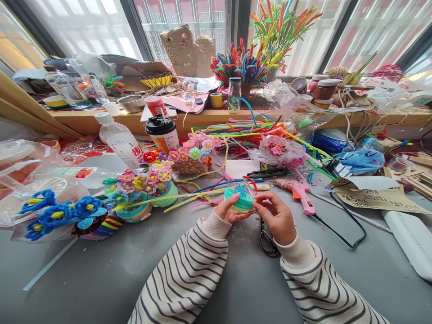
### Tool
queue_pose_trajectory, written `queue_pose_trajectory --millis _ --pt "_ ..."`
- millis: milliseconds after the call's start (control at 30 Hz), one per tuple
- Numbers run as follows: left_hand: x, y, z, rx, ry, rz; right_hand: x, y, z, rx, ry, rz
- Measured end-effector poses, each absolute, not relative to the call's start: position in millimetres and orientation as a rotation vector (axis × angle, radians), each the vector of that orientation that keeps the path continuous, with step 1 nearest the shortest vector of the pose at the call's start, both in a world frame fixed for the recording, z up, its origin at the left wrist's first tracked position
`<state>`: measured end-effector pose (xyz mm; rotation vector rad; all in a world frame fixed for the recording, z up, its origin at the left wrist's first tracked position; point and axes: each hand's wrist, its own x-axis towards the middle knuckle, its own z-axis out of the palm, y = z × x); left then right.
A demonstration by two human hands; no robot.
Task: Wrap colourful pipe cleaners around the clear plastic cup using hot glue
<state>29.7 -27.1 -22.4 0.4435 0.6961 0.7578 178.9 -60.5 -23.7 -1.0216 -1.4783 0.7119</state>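
Note:
Just above the grey table, my left hand (230, 211) is closed around a small round cup (243, 202) wrapped in bands of green and yellow fuzzy cord, with blue bits showing inside its top. My right hand (276, 218) has its thumb and fingers pinched at the cup's right rim. A short red pipe cleaner (250, 183) curves down close to those fingertips; whether they grip it or the cup's edge cannot be made out. Black-handled scissors (269, 243) lie beneath my right hand, their blades partly hidden. To the right rests a pink glue gun (302, 193) with an orange trigger.
Flower-decorated pots (164, 193) and blue fuzzy flowers (62, 211) crowd the left. A lidded drink cup (164, 135) and a plastic bottle (119, 139) stand behind. Loose pipe cleaners, a black cutter knife (268, 173) and a white card (242, 168) lie ahead; a white case (410, 243) is far right.

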Motion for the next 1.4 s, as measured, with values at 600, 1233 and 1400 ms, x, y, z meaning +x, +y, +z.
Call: queue_pose_trajectory --millis 600,1233,1400 --pt "31 -24 -28 0.652 0.827 0.511 194 -55 -16 -1.227 -1.697 0.675" --pt "35 -32 -34 0.973 0.85 1.065 198 -49 -23 -1.073 -1.349 1.123" --pt "39 -39 -27 1.03 0.786 1.149 199 -49 -21 -1.071 -1.373 1.128"
